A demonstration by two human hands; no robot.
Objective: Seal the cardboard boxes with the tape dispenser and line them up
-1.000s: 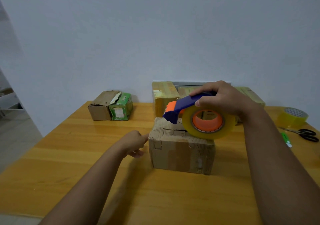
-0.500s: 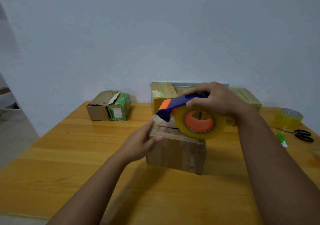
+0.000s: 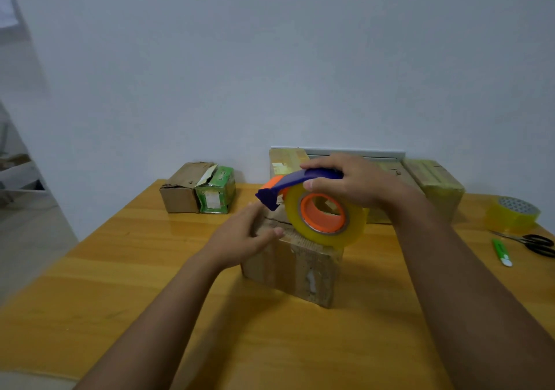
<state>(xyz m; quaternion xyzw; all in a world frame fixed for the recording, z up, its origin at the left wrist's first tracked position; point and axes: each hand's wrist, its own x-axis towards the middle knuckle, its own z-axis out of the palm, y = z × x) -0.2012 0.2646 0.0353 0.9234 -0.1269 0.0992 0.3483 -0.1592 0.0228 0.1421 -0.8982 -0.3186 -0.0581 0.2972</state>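
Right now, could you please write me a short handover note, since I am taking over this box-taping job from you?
Right hand grips the tape dispenser, its roll resting on top of the cardboard box at mid-table.
Left hand rests against that box's left top edge, fingers nearly straight, steadying it.
Done: taped boxes stand along the wall.
Left: no fresh strip shows on this box yet; tape it, then do the two small boxes at the back left, whose flaps look loose, and line all up.
Spare tape roll and scissors lie at the right.
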